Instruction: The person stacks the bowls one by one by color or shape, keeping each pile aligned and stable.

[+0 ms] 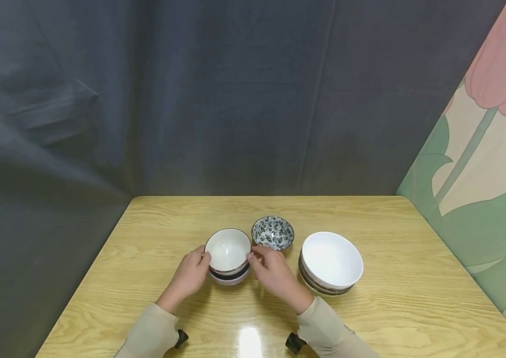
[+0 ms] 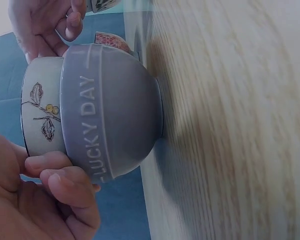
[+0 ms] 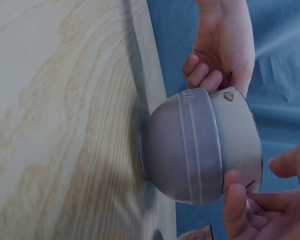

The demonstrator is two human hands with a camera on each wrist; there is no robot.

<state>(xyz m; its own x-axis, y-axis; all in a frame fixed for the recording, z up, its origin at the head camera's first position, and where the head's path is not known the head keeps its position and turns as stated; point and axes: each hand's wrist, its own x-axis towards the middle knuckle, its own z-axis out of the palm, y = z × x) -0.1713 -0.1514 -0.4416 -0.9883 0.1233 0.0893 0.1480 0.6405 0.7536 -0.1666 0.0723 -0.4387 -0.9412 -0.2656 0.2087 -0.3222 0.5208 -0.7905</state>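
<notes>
A white bowl (image 1: 227, 251) with a dark rim and a painted leaf-and-berry sprig sits nested in a lavender bowl (image 2: 125, 110) with raised LUCKY DAY lettering. The lavender bowl stands upright on the table; a dark band shows between the two in the head view. My left hand (image 1: 189, 272) pinches the white bowl's left rim, thumb on top and fingers curled against its outer wall. At the opposite rim, my right hand (image 1: 276, 277) holds it likewise, fingertips against the wall and thumb right at the edge.
Just behind my right hand stands a small bowl (image 1: 273, 233) with a dark leaf pattern inside. To the right is a stack of larger bowls, a white one (image 1: 331, 258) on top. A dark curtain (image 1: 262, 99) hangs behind the wooden table (image 1: 181, 211).
</notes>
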